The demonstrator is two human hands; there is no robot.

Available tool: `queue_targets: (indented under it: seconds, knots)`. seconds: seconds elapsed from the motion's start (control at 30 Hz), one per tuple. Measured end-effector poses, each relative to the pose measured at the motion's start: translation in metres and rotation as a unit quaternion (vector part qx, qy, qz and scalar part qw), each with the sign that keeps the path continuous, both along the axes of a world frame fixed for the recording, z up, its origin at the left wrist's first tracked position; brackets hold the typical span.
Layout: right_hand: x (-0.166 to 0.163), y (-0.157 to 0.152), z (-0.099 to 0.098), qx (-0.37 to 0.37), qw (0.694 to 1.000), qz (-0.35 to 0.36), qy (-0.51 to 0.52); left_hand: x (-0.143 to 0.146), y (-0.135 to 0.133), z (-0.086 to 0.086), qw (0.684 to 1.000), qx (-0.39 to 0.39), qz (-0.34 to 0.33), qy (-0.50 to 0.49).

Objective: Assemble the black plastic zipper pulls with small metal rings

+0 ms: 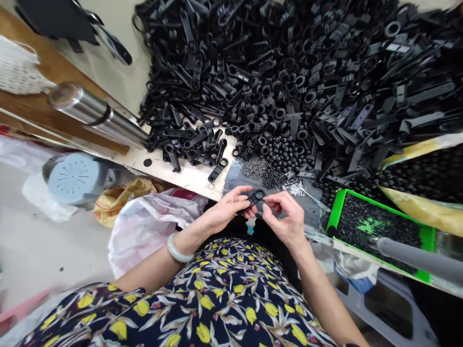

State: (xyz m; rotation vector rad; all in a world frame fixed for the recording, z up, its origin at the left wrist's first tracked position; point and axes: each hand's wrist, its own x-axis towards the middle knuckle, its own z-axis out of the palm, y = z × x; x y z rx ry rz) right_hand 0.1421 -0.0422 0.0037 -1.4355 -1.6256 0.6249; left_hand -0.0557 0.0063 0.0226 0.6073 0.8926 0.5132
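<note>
A black plastic part with a ring-shaped end (256, 195) is in my left hand (231, 207), gripped between thumb and fingers just past the table's front edge. My right hand (285, 217) pinches at the ring end from the other side; whether a small piece is between its fingertips is too small to tell. Close beyond the hands lie small metal springs or rings (255, 167), black beads (289, 154) and a heap of short silvery pins (294, 188). A thin tool with a clear handle (318, 202) rests beside the pins.
Black plastic parts (231, 62) are piled high across the back. Similar handles (197, 140) lie at left, near a steel thermos (97, 113). A green tray (340, 207) of tiny black pieces sits at right, a grey tube (412, 255) over it. Bags (152, 226) hang left.
</note>
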Motion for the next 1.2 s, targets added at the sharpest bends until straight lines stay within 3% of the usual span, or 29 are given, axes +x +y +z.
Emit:
queue_targets:
  seconds: [0.17,0.33,0.8,1.2]
  knots:
    - [0.0,-0.006,-0.011,-0.002,0.999,0.01,-0.05,0.01,-0.015,-0.02,0.997,-0.041,0.058,-0.01]
    - [0.0,-0.008,-0.02,-0.011,0.997,0.012,-0.08,0.016,-0.02,-0.02,0.994,-0.035,0.102,0.005]
    - [-0.001,-0.009,-0.033,0.034,0.977,0.053,-0.204,0.02,-0.031,-0.033,0.996,0.032,0.075,0.043]
    - [-0.007,-0.012,-0.027,0.065,0.965,0.05,-0.251,0.021,-0.035,-0.038,0.992,0.064,0.072,0.077]
